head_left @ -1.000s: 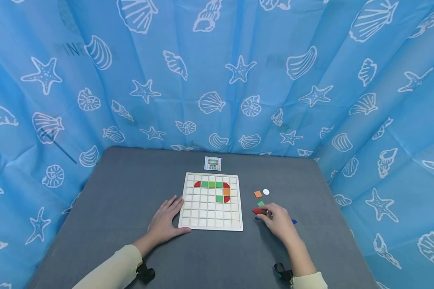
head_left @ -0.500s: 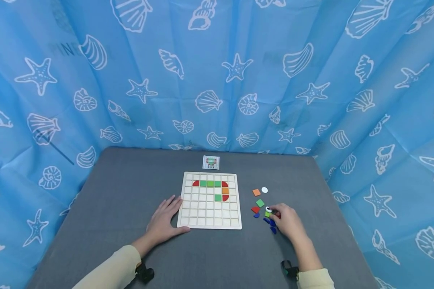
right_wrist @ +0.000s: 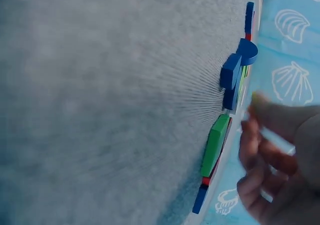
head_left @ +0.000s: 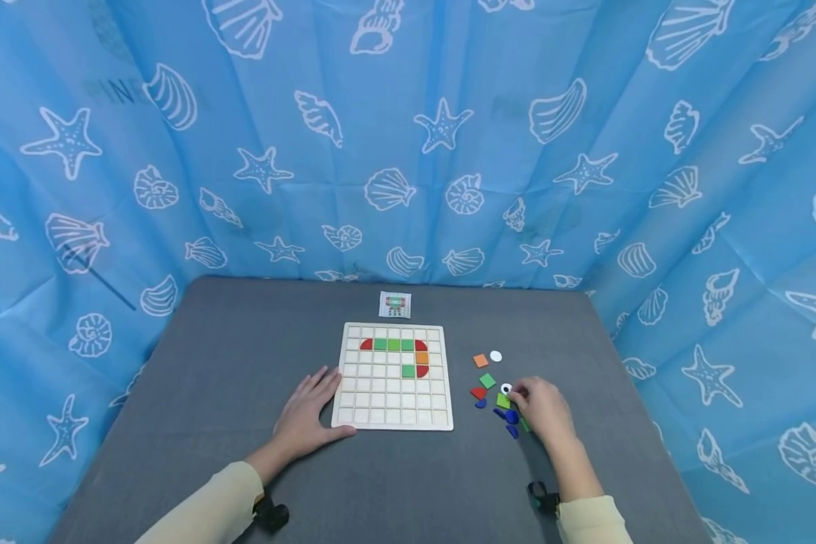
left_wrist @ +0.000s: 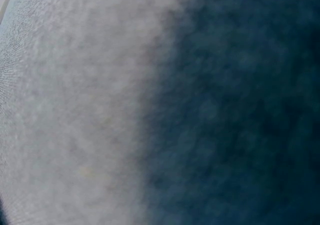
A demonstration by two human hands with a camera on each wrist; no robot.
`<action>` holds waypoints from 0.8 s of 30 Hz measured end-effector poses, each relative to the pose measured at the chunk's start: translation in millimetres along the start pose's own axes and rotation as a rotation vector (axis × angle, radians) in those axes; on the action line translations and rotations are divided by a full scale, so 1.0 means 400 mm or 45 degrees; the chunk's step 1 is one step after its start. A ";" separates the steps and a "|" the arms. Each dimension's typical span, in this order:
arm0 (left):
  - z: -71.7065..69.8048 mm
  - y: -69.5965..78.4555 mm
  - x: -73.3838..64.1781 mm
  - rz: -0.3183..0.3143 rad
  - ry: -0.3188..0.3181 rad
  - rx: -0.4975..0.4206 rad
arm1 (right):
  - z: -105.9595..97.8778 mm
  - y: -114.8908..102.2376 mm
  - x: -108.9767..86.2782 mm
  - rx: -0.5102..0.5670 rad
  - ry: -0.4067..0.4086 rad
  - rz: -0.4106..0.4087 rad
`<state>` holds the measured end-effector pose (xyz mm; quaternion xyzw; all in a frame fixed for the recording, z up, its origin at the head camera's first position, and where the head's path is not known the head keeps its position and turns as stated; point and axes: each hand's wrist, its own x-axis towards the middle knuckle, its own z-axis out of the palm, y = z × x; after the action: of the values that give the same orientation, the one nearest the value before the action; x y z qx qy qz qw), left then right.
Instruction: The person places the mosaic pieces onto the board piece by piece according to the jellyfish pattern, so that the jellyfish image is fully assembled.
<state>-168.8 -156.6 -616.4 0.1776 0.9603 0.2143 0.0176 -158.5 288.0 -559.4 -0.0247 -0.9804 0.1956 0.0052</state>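
While our right hand (head_left: pixel 544 409) curls beside the white, black-centred disc (head_left: pixel 506 388), whether pinching anything we cannot tell, we seem to be choosing among flat coloured pieces (head_left: pixel 487 381) right of the gridded wooden board (head_left: pixel 382 415), needing a clean pinch next, our left hand (head_left: pixel 304 417) spread at its edge, its wrist view blurred.

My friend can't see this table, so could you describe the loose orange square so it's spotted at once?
On the grey table, find the pale grid board. To its right lie loose pieces; the orange square is near their far edge, beside a plain white disc. It's the only loose orange piece in view.
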 end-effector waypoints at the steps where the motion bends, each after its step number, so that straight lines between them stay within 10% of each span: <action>1: 0.000 0.000 0.000 0.000 -0.005 0.004 | -0.001 -0.002 -0.004 0.009 -0.022 -0.010; 24: 0.002 -0.002 0.000 0.004 0.005 0.007 | -0.015 -0.048 0.006 -0.075 -0.060 -0.180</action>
<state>-168.9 -156.7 -617.6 0.1788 0.9607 0.2119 0.0147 -161.5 272.9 -546.6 0.0490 -0.9848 0.1663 -0.0048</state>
